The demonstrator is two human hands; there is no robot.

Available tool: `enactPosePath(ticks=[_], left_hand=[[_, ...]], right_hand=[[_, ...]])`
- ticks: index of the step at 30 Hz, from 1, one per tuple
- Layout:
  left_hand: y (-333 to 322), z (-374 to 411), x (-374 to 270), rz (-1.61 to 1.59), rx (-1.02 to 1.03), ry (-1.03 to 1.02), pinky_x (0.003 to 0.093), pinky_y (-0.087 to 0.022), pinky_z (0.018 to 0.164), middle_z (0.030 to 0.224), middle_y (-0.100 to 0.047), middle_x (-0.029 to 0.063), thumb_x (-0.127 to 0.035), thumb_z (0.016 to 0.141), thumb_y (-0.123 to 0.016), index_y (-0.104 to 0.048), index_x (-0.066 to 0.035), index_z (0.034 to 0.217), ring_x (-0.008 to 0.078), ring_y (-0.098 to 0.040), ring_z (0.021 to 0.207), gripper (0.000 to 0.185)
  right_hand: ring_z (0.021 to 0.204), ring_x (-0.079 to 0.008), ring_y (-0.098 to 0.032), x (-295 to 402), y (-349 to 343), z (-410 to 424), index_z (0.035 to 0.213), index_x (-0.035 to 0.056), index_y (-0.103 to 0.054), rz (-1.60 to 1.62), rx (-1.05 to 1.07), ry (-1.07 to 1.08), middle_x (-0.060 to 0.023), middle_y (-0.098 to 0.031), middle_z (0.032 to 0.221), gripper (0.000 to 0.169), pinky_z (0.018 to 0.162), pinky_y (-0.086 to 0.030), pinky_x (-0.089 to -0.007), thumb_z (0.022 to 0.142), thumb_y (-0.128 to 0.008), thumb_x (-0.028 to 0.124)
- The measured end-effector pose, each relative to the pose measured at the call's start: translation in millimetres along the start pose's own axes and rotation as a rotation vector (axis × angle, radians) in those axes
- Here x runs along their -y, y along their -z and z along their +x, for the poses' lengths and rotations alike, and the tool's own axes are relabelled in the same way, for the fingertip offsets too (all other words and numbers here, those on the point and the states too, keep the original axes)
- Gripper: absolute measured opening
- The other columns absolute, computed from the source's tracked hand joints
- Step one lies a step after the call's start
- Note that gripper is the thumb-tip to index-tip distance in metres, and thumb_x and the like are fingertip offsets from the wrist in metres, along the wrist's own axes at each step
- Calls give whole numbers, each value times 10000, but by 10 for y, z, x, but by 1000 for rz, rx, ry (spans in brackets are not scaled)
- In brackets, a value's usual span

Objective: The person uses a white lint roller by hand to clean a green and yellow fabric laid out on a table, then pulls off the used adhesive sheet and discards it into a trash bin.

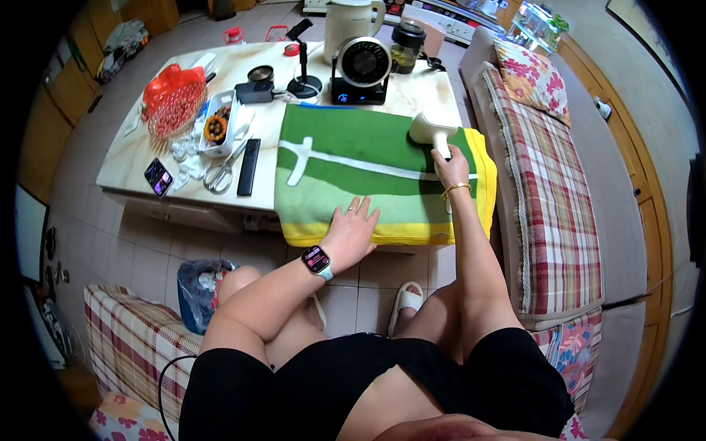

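Note:
A folded blanket [380, 138] in two greens with white stripes and a yellow border lies on the marble-topped coffee table and hangs over its front edge. My right hand [453, 168] grips the handle of a white handheld appliance [433, 128], a garment steamer or a lint remover. Its broad head rests on or just above the blanket's upper right part; the face underneath is hidden. Palm down, my left hand [352, 229] lies across the light-green area and yellow border near the front edge, fingers spread and holding nothing.
Scissors [220, 175], a black bar-shaped object [249, 167] and a phone [159, 177] lie left of the blanket. A small fan [363, 63], phone stand [303, 82] and pitcher [350, 25] stand behind it. A sofa [557, 204] borders the right; a lined bin [201, 292] stands lower left.

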State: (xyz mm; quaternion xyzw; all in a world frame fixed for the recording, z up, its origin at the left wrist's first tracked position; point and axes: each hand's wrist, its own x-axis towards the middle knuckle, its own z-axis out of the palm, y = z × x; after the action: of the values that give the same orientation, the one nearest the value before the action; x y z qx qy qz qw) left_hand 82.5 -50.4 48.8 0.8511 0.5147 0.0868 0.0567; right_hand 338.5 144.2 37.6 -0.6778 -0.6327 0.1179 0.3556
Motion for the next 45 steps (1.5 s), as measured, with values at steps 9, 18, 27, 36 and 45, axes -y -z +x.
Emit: enactPosePath(ticks=[9, 18, 27, 36, 45], left_hand=[[-60, -23, 40, 23, 50, 2, 563, -420, 1029, 1461, -406, 249, -348, 807, -741, -450, -22, 1408, 392, -417, 1345, 744], [33, -38, 71, -18, 73, 0, 543, -411, 1046, 1449, -418, 228, -341, 799, -757, -474, -26, 1372, 376, -400, 1368, 712], [-12, 2, 109, 3, 17, -44, 532, -423, 1037, 1460, -418, 229, -350, 802, -755, -490, -25, 1356, 375, -416, 1358, 695], [2, -18, 295, -120, -43, -101, 442, -491, 959, 1281, -564, 243, -330, 821, -729, -578, 16, 1158, 387, -543, 1204, 506], [408, -122, 1188, -120, 61, 334, 482, -525, 837, 1048, -666, 208, -395, 866, -677, -636, -17, 1069, 393, -643, 971, 431]], right_hand=[[937, -384, -684, 1063, -430, -723, 1220, 10, -626, 153, 429, 317, -243, -698, 1033, 575, 845, -537, -433, 783, -761, 360], [904, -347, -690, 1111, -343, -613, 1208, 48, -637, 79, 430, 280, -203, -709, 1013, 516, 817, -538, -419, 799, -758, 337], [954, -389, -679, 713, -221, -486, 1204, -5, -619, 51, 342, 167, -252, -694, 1029, 558, 846, -534, -434, 806, -741, 366], [896, -332, -698, 762, 71, -590, 1204, 26, -643, 2, 517, 272, -204, -714, 1002, 538, 829, -542, -402, 786, -755, 345], [899, -337, -699, 801, 139, -784, 1192, 30, -639, -23, 524, 311, -208, -711, 987, 529, 821, -545, -406, 803, -734, 375]])
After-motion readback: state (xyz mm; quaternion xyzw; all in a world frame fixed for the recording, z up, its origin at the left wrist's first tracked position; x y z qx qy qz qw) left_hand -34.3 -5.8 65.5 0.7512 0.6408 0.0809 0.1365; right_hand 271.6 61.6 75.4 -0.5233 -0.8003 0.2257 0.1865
